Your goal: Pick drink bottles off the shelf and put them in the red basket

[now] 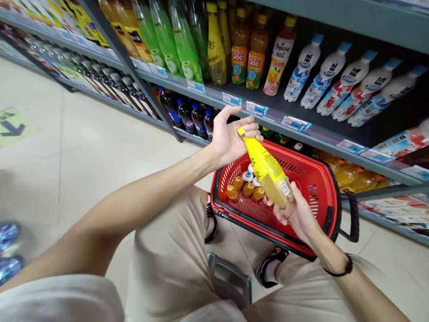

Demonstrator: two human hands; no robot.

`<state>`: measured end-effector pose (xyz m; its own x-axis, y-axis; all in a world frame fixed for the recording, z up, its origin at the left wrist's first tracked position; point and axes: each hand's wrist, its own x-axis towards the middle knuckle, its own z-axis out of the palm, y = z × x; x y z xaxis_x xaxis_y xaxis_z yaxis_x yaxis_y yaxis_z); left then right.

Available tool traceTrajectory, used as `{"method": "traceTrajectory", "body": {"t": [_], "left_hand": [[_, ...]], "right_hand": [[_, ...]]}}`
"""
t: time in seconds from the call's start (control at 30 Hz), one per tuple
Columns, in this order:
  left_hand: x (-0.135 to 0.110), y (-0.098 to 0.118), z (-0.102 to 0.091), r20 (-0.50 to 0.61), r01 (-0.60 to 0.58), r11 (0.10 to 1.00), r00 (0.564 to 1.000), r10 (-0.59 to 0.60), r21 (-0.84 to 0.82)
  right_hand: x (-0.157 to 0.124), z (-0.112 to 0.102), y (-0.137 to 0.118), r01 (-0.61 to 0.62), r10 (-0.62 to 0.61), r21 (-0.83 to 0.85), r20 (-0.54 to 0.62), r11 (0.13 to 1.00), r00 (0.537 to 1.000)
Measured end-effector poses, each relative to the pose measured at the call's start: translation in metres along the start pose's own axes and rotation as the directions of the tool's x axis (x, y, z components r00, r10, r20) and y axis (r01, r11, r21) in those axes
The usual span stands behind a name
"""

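Observation:
A yellow soda bottle [266, 170] lies tilted above the red shopping basket [288, 156], its cap toward the upper left. My right hand [295, 208] is closed around the bottle's base. My left hand [231, 135] is beside the yellow cap and neck, thumb spread away and fingers loosely curled behind; the neck lies in front of its palm. Inside the basket stand several orange-capped bottles [247, 189] and some white-capped ones [247, 176], partly hidden by the held bottle.
Ahead, a grey shelf [217, 88] holds green soda bottles [185, 38], a yellow bottle [216, 48], Qoo bottles [255, 54] and white bottles with blue caps [304, 65]. Dark cola bottles [186, 114] stand lower. A grey stool [229, 279] is between my legs. Plastic-wrapped bottles [2, 257] lie left.

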<state>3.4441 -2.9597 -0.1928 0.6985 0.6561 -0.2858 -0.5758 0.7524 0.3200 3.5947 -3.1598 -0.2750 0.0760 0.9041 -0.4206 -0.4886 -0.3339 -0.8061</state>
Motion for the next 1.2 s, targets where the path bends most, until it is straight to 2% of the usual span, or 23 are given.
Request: {"method": "traceTrajectory", "body": {"t": [0.1,0.27,0.43,0.7,0.93,1.1,1.2], "left_hand": [[0.0007,0.0001,-0.0005,-0.002,-0.002,1.0,1.0,0.002,0.004],[0.0018,0.0024,-0.0011,0.007,-0.008,1.0,1.0,0.008,0.006],[0.0005,0.0024,-0.0002,0.048,-0.012,1.0,0.999,0.012,0.014],[0.0012,0.0035,-0.0025,0.051,0.002,1.0,0.999,-0.002,-0.003],[0.0018,0.0023,-0.0024,0.014,0.015,1.0,1.0,-0.015,0.013],[0.0015,0.002,-0.0016,0.047,0.02,0.999,0.999,-0.021,0.028],[0.001,0.0023,-0.0018,0.056,0.01,1.0,0.998,-0.012,0.027]], "right_hand": [[-0.0004,0.0001,-0.0008,-0.021,0.021,0.016,0.028,1.0,0.999],[-0.0049,0.0014,-0.0008,0.103,-0.104,-0.052,-0.019,0.993,0.994],[-0.0029,-0.0003,0.0006,0.027,-0.028,-0.025,-0.034,0.999,0.999],[-0.0029,0.0005,-0.001,0.057,-0.064,-0.065,-0.104,0.996,0.993],[-0.0041,-0.001,-0.0057,-0.041,0.037,-0.08,-0.057,0.996,0.998],[-0.0062,0.0006,-0.0009,0.047,-0.052,-0.112,-0.037,0.993,0.998],[-0.0053,-0.0001,0.0,0.004,-0.006,-0.097,-0.03,0.995,1.0]]}}
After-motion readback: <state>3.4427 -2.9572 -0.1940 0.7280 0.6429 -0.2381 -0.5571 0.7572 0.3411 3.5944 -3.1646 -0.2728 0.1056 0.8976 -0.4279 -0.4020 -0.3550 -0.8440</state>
